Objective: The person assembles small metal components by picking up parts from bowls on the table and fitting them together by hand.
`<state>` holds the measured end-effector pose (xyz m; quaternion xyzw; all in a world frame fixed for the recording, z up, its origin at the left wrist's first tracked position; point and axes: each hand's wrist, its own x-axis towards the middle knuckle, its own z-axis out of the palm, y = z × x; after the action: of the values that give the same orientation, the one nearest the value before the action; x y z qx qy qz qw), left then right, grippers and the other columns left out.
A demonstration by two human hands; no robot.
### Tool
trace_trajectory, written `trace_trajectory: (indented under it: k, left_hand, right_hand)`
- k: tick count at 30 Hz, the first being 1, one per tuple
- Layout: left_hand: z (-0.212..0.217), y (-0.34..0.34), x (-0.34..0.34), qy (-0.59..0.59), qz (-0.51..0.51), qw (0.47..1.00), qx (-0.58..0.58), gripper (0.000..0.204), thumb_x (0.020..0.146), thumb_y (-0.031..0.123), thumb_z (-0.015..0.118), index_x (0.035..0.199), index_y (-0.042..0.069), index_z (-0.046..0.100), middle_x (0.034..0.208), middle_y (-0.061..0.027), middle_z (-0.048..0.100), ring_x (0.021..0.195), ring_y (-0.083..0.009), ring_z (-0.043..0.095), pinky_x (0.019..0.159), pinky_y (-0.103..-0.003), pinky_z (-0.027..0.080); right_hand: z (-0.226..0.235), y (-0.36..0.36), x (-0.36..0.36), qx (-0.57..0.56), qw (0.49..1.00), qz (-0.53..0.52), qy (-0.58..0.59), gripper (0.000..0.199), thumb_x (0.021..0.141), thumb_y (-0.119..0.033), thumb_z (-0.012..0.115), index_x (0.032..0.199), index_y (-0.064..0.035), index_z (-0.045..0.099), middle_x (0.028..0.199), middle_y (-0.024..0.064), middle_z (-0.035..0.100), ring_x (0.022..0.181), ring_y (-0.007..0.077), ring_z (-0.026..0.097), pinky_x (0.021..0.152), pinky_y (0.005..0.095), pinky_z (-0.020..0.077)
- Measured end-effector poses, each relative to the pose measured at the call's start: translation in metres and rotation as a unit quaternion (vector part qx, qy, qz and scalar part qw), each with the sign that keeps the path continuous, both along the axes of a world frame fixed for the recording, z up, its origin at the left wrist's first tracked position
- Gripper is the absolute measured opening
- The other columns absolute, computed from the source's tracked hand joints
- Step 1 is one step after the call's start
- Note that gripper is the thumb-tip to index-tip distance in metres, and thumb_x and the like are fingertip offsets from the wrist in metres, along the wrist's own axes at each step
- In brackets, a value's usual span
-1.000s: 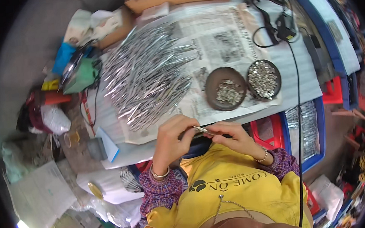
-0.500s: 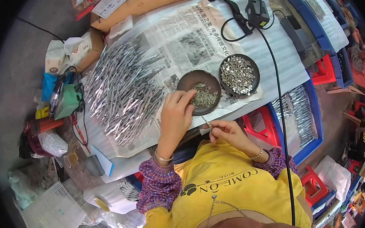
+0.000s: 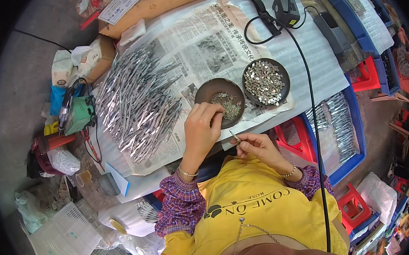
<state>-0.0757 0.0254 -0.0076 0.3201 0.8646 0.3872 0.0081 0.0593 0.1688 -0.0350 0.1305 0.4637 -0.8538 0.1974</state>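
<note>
My left hand (image 3: 202, 131) reaches over the left edge of a dark round bowl (image 3: 206, 90). Its thumb and fingertips come together in a pinch beside a heap of thin small metal pins (image 3: 233, 110) in that bowl; whatever is between them is too small to make out. Close to the table's near edge, my right hand (image 3: 259, 148) is closed on a thin metal piece (image 3: 234, 135) whose tip points up and left. A second dark bowl (image 3: 287, 86), filled with small shiny metal bits (image 3: 264, 81), stands to the right of the first.
Long silvery metal strips (image 3: 139, 103) lie piled on newspaper (image 3: 192, 48) at the left. Behind stand a cardboard box (image 3: 163, 7) and a black device (image 3: 285, 10) whose cable hangs down on the right. A blue tray (image 3: 356, 131) of strips and a red stool (image 3: 296, 142) sit right.
My left hand's fingers have drawn back from over the pins toward the bowl's near left side and closed into a pinch. My right hand keeps its place, the metal piece's tip slightly lower.
</note>
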Motion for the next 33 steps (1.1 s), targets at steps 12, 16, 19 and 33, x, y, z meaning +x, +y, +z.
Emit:
trace_trajectory:
  k: [12, 16, 19, 33]
  left_hand:
    - [0.014, -0.002, 0.002, -0.091, 0.023, 0.995, 0.045, 0.008, 0.072, 0.001, 0.064, 0.079, 0.002, 0.060, 0.073, -0.0076, 0.059, 0.066, -0.0215, 0.057, 0.059, -0.028, 0.044]
    - [0.015, -0.009, 0.007, -0.196, 0.039, 0.977, 0.068, 0.007, 0.072, -0.004, 0.062, 0.078, 0.000, 0.060, 0.073, -0.0066, 0.061, 0.067, -0.0140, 0.059, 0.061, -0.023, 0.045]
    - [0.007, -0.015, 0.011, -0.260, 0.032, 0.951, 0.165, 0.008, 0.073, -0.007, 0.062, 0.078, -0.002, 0.059, 0.078, -0.0063, 0.063, 0.072, -0.0092, 0.059, 0.066, -0.021, 0.046]
    - [-0.001, -0.014, 0.036, -0.361, -0.013, 0.898, 0.249, 0.011, 0.076, -0.009, 0.059, 0.085, -0.003, 0.060, 0.086, -0.0033, 0.061, 0.078, -0.0083, 0.057, 0.070, -0.020, 0.045]
  right_hand:
    - [0.005, 0.000, 0.002, 0.002, 1.000, -0.022, -0.006, 0.025, 0.094, -0.013, 0.049, 0.114, -0.0010, 0.057, 0.077, -0.0002, 0.057, 0.069, 0.0031, 0.051, 0.061, 0.0159, 0.0417]
    - [0.002, 0.002, 0.001, 0.005, 1.000, -0.030, 0.007, 0.026, 0.093, -0.014, 0.049, 0.114, -0.0003, 0.057, 0.077, 0.0000, 0.058, 0.070, 0.0038, 0.052, 0.061, 0.0171, 0.0423]
    - [0.003, 0.003, 0.000, 0.018, 0.999, -0.028, 0.003, 0.027, 0.093, -0.014, 0.050, 0.115, 0.0001, 0.056, 0.079, 0.0006, 0.059, 0.071, 0.0045, 0.053, 0.063, 0.0180, 0.0438]
    - [0.001, 0.002, 0.001, 0.049, 0.996, -0.075, 0.005, 0.030, 0.091, -0.009, 0.053, 0.118, 0.0027, 0.052, 0.081, 0.0055, 0.062, 0.068, 0.0070, 0.055, 0.062, 0.0197, 0.0461]
